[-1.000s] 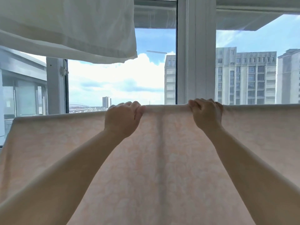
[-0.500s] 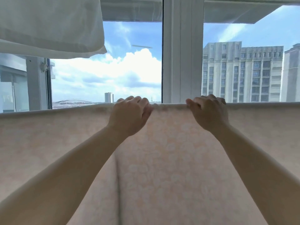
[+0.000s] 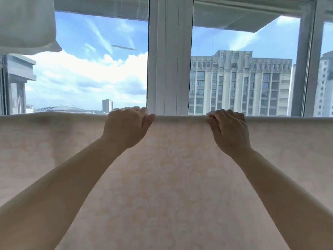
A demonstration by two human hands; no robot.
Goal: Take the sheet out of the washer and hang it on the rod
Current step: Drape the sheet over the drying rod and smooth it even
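Sheet (image 3: 171, 177), pale peach, floral print, hangs flat before the window frame (image 3: 170, 56). I see left hand (image 3: 126, 127) and right hand (image 3: 228, 130) both clamped on its top fold.

Bright daylight through the window (image 3: 169, 56) backlights everything; edges bend slightly.

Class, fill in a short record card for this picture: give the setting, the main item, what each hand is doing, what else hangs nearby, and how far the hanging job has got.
Setting: indoors, facing a white-framed window with tall grey buildings and cloudy sky beyond
Main item: pale peach floral-patterned sheet, spread wide, top edge level
Left hand: closed on the sheet's top edge
Right hand: closed on the same edge, apart from the left
Nearby: white cloth hanging at upper left
Rod: hidden, cannot tell
Progress: sheet draped at its top fold, hands not yet released
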